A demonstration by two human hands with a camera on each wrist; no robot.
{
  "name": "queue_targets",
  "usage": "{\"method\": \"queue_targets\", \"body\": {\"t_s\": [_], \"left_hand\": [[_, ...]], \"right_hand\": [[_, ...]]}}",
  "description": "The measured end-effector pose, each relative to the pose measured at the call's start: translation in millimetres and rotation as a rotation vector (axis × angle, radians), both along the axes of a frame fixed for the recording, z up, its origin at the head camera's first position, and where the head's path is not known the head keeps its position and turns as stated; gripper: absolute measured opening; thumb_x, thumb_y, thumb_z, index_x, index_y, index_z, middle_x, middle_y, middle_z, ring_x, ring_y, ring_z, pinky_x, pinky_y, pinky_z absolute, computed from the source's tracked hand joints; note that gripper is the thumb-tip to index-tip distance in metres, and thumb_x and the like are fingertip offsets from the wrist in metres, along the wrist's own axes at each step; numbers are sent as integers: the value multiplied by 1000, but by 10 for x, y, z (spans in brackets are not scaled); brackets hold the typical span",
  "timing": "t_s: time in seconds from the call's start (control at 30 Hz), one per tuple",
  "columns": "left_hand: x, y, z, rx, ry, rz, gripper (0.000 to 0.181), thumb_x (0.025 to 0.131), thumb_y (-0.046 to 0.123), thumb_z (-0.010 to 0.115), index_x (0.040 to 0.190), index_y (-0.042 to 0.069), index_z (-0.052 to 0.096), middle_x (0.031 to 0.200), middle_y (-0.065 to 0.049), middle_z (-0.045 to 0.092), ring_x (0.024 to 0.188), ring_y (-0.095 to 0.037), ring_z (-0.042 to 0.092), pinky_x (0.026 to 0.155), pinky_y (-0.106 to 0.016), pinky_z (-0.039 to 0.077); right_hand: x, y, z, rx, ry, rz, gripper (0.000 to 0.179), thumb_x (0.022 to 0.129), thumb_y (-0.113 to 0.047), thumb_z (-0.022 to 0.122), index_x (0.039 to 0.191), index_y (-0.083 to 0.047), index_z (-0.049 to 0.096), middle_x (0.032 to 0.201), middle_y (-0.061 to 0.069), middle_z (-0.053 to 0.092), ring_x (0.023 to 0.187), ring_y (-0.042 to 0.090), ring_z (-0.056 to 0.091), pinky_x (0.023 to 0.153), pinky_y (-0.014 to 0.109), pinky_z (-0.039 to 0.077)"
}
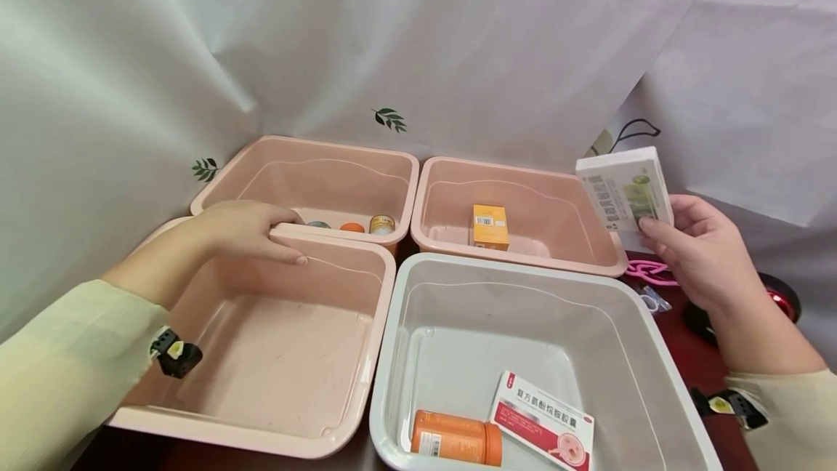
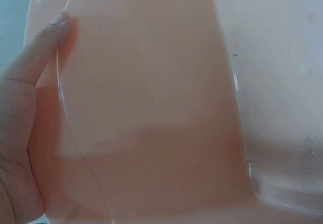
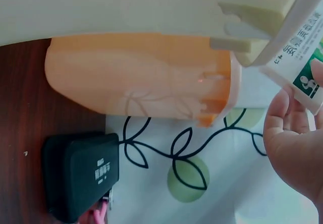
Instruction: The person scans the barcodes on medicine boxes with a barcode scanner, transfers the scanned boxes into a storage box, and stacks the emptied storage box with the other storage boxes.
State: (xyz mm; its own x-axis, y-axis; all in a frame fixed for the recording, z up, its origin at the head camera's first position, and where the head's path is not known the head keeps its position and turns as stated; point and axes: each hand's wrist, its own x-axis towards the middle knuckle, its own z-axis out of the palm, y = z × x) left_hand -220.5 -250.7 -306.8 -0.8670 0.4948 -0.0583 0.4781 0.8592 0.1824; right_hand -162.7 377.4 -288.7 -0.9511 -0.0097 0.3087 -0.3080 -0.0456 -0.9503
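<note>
My right hand (image 1: pixel 709 253) pinches a white medicine box (image 1: pixel 624 191) with a green picture, thumb on its printed face, raised beside the back right pink bin (image 1: pixel 523 262). The same box (image 3: pixel 298 57) shows at the right of the right wrist view. At left, my left hand (image 1: pixel 251 230) grips the far rim of the front left pink bin (image 1: pixel 386 289). Its thumb (image 2: pixel 50 35) lies against the inner wall; the other fingers pass over the rim, partly hidden. The grey bin (image 1: pixel 523 278) holds an orange bottle (image 1: pixel 454 438) and a red and white medicine box (image 1: pixel 543 420).
An orange box (image 1: pixel 490 227) stands in the back right bin. Several round lids, one orange (image 1: pixel 352 227), show in the back left bin (image 1: pixel 307 147). Right of the bins lie a pink looped thing (image 1: pixel 650 272) and a black case (image 3: pixel 81 173). A white cloth (image 1: pixel 490 57) hangs behind.
</note>
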Motion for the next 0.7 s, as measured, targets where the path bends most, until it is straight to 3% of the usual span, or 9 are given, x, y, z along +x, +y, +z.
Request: {"method": "queue_targets", "body": {"t_s": [0.2,0.27,0.43,0.7], "left_hand": [[-5,-7,-13,0,4,-5,66,85,72,77,129,24,72,114,1,74,102,-25,70,87,-57,52],[-7,-3,-10,-3,7,-6,66,85,72,77,129,24,72,113,1,74,101,-25,70,86,-57,52],[-6,0,-4,-4,0,1,68,84,72,77,130,22,72,113,1,74,102,-26,70,87,-57,52],[-12,-3,-5,-5,3,0,67,84,72,78,130,22,72,115,0,74,102,-26,70,87,-58,52]], "right_hand": [[-59,-74,55,4,-40,-16,32,103,6,65,132,-7,66,131,3,66,110,14,67,83,23,59],[-56,-76,54,-30,-35,8,35,103,8,63,135,-6,64,129,4,66,106,15,69,82,24,60],[-20,-72,29,13,-35,26,44,105,7,60,145,-10,56,130,5,64,99,14,73,83,24,59],[92,-87,-24,131,-37,29,30,105,3,61,134,-8,63,121,4,70,93,14,73,80,23,59]]}}
